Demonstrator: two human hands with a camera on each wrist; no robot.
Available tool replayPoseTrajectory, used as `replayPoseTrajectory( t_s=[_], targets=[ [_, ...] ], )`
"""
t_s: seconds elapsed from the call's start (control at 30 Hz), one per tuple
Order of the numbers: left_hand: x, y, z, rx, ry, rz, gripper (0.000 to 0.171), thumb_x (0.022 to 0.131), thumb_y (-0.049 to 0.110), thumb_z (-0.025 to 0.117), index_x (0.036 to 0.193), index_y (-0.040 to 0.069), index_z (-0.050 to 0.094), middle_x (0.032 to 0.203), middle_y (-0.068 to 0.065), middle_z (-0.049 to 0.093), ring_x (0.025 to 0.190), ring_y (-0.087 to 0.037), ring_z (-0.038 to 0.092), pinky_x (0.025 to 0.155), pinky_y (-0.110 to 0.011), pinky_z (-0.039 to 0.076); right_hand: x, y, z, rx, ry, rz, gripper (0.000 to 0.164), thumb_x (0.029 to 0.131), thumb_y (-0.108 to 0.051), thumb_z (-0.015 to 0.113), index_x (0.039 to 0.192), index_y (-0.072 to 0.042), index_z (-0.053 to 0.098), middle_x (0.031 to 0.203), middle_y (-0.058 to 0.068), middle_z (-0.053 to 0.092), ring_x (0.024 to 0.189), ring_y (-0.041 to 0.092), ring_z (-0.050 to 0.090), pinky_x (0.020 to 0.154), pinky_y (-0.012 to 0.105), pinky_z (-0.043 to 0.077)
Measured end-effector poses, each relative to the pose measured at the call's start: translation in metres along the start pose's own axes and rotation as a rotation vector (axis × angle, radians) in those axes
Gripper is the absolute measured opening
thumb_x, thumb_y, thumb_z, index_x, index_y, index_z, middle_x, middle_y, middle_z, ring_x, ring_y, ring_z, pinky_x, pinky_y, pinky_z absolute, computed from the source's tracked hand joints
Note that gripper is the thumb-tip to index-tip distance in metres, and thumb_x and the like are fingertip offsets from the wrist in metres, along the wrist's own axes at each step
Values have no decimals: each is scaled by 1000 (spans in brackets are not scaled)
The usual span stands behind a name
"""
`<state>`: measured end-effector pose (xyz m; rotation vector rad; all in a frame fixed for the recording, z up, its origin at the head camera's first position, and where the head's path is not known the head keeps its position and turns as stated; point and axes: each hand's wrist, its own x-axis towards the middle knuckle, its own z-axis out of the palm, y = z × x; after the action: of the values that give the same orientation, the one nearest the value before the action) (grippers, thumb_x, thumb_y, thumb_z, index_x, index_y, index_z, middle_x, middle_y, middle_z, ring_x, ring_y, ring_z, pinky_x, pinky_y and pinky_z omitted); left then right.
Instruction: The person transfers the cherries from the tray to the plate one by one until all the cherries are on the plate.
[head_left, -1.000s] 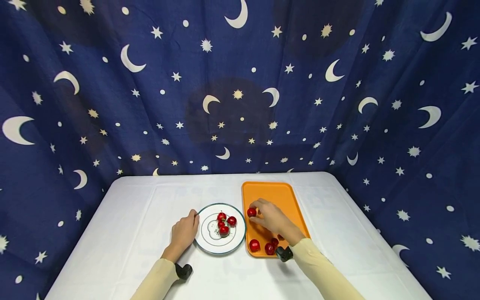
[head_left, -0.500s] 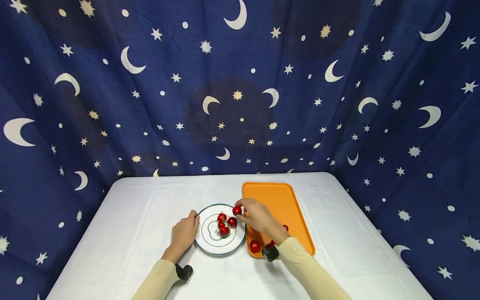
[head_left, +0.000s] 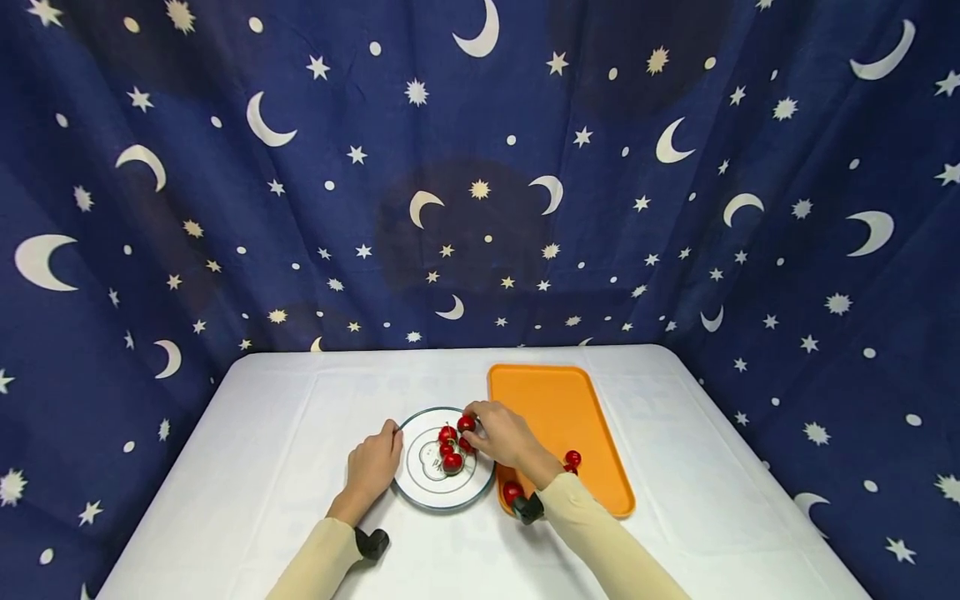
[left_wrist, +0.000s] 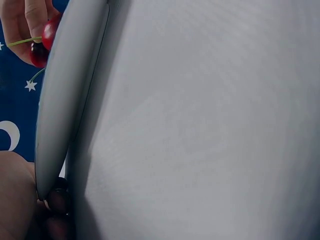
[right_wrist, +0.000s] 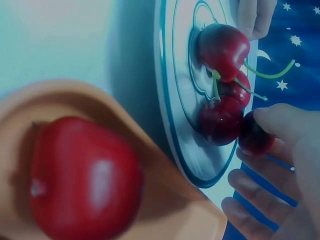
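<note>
A white plate (head_left: 411, 477) with a dark green rim holds several red cherries (head_left: 452, 462), some with green stems. My left hand (head_left: 372, 463) grips the plate's left rim; the left wrist view shows the fingers tucked under the plate (left_wrist: 70, 95). Over the plate's right side, my right hand (head_left: 506, 437) pinches another cherry (head_left: 466, 424) between thumb and fingers. In the right wrist view this pinched cherry (right_wrist: 256, 136) is right against the cherries (right_wrist: 220, 120) on the plate.
An orange tray (head_left: 536, 396) lies just right of the plate, partly under my right forearm. On it are more cherries, one near the front left corner (head_left: 513, 492) and others (head_left: 573, 457) by the sleeve. White cloth (head_left: 300, 433) covers the table; a dark blue curtain (head_left: 337, 208) hangs behind.
My right hand has carried the pinched cherry leftward from above the tray to the cherries on the plate. The left hand has stayed at the plate's rim.
</note>
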<state>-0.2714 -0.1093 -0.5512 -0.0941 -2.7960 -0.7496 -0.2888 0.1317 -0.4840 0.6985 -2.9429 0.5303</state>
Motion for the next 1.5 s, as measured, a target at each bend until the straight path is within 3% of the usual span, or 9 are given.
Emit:
replayPoseTrajectory(
  t_s=[0.33, 0.63, 1.0, 1.5],
  targets=[
    [1, 1, 0, -2, -2, 6, 20, 106, 24, 53, 106, 7, 63, 77, -12, 72, 64, -28, 67, 56, -42, 46, 4, 3, 11, -56, -1, 25, 31, 97, -29, 71, 123, -13, 68, 120, 5, 72, 107, 22, 63, 94, 42, 56],
    [0, 1, -1, 1, 31, 10, 18, 104, 23, 54, 105, 7, 63, 77, -14, 72, 66, -32, 69, 56, -44, 47, 2, 2, 13, -30, -13, 31, 30, 100, -30, 65, 123, -11, 67, 134, 11, 63, 122, 31, 59, 100, 49, 54],
    [1, -2, 1, -13, 15, 3, 17, 105, 24, 54, 104, 9, 63, 77, -12, 72, 65, -30, 68, 55, -43, 46, 5, -1, 12, -37, -43, 4, 28, 102, -28, 63, 122, -9, 66, 135, 13, 62, 124, 34, 59, 107, 50, 49],
    [0, -1, -1, -8, 37, 17, 17, 104, 22, 54, 102, 8, 62, 72, -11, 69, 61, -29, 65, 54, -42, 45, -11, 13, -5, 9, 12, -4, 35, 100, -26, 66, 129, -5, 62, 131, 13, 66, 122, 33, 60, 106, 50, 49]
  ],
)
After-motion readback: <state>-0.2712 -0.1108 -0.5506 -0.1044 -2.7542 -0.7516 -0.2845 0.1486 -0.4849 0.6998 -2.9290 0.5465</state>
